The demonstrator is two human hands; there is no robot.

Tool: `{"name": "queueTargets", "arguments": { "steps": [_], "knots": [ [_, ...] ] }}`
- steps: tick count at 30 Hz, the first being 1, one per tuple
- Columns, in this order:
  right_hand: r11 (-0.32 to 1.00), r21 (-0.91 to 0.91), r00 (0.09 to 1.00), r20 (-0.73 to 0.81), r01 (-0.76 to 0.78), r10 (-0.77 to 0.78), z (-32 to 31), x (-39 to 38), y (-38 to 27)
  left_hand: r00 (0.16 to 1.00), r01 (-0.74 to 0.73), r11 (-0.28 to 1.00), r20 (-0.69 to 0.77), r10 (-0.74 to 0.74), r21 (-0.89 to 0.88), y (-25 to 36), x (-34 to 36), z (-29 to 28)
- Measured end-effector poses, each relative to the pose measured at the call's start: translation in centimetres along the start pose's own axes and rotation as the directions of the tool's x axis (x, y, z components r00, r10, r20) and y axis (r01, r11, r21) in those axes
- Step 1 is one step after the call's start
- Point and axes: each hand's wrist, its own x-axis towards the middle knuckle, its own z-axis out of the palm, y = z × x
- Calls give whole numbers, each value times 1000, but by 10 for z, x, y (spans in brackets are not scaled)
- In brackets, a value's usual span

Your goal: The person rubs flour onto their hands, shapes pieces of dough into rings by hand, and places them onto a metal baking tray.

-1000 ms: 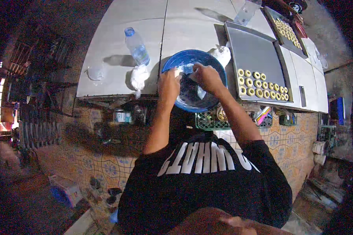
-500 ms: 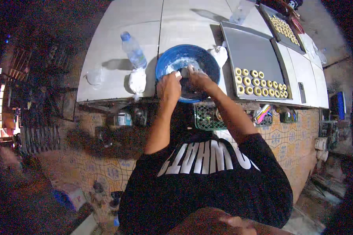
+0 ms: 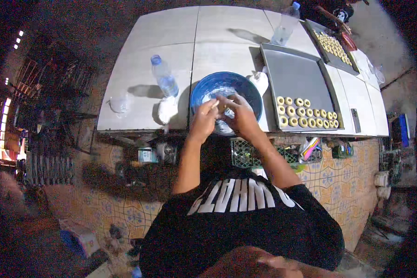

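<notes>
A round blue basin (image 3: 198, 92) stands at the table's near edge, with white powder or dough (image 3: 224, 92) inside it. Over the basin, my left hand (image 3: 205, 121) has its fingers drawn together, and a small pale bit shows at their tips. My right hand (image 3: 241, 116) meets it from the other side, fingers bent and dusted white. Whatever lies between the fingertips is too small to make out. Just right of the basin is a white bag (image 3: 259, 82); another white bag (image 3: 167, 110) sits to its left.
A clear plastic bottle (image 3: 164, 76) stands left, another bottle (image 3: 285, 30) far right. The grey tray (image 3: 294, 69) carries rows of dough rings (image 3: 301, 111); a second tray (image 3: 319, 28) of rings lies beyond, near another person's hand (image 3: 342, 25). A phone-like dark object (image 3: 355, 120) rests right.
My hands have come up from the basin's contents and closer together, fingertips now meeting over it. The whole view has tilted, showing more of the table's far side.
</notes>
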Motion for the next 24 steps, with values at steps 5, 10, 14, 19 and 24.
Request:
{"name": "queueTargets", "arguments": {
  "steps": [5,10,14,19,24],
  "knots": [
    [996,-62,986,-155,59,-68,-2,-7,-8,976,-101,986,180,124,-131,7,-10,-2],
    [990,40,963,-240,137,-123,-3,-12,-19,957,-287,912,39,289,294,31,-23,5],
    [886,461,996,-51,-43,75,-7,-13,-21,940,-259,946,-174,293,193,39,-30,15],
    [361,900,969,204,-242,140,-4,-15,-18,938,-256,961,-212,274,107,35,-27,14],
    [599,748,954,160,-286,255,-9,-21,-20,962,-259,966,82,259,-3,39,-36,9]
  ]
}}
